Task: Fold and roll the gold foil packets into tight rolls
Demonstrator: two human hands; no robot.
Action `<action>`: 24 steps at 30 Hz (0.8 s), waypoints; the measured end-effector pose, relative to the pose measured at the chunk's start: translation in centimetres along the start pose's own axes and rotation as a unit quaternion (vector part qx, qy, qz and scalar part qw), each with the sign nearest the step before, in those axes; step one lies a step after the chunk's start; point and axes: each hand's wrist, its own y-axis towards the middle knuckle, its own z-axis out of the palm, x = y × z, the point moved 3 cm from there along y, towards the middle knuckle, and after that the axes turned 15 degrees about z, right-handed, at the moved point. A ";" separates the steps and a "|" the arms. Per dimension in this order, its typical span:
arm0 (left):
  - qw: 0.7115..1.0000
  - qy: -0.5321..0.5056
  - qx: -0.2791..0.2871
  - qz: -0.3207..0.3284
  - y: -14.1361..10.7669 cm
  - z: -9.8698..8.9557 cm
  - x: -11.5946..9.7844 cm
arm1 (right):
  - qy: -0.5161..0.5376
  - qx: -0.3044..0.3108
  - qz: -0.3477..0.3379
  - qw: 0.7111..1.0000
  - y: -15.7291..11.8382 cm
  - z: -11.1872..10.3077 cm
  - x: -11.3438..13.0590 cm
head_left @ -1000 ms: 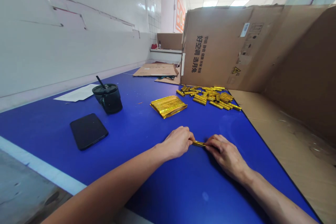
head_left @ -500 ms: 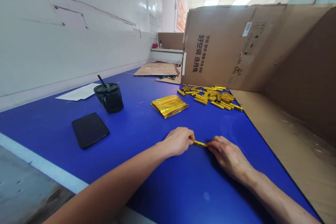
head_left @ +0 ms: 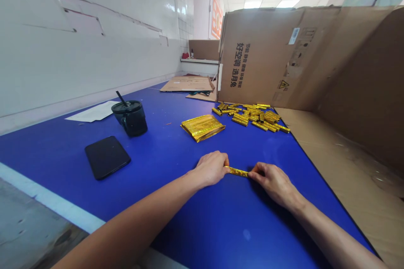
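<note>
A slim gold foil roll lies between my hands, just above the blue table top. My left hand pinches its left end, and my right hand pinches its right end. Beyond them, a flat stack of gold foil sheets rests on the table, out of reach of my fingers. Further back and to the right lies a loose pile of several short gold foil rolls. Neither hand touches the stack or the pile.
A black smartphone and a black lidded cup with a straw stand left of my hands, near a white paper sheet. A cardboard box wall rises behind the pile, with flattened cardboard along the right.
My hands have drawn slightly apart, and more of the gold roll now shows between them. The roll looks longer. The stack and pile have not visibly moved.
</note>
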 end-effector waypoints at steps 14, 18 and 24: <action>0.978 -0.170 -0.051 0.114 0.0 -2.4 0.0 | 0.115 0.126 -0.052 0.984 -0.8 -0.5 -0.2; 0.976 -0.172 -0.044 0.126 0.0 -2.7 -0.2 | 0.039 0.103 -0.095 0.989 -1.9 -0.8 0.9; 0.971 -0.193 -0.043 0.135 0.0 -3.0 -0.5 | 0.011 0.097 -0.110 0.989 -2.5 -0.2 1.4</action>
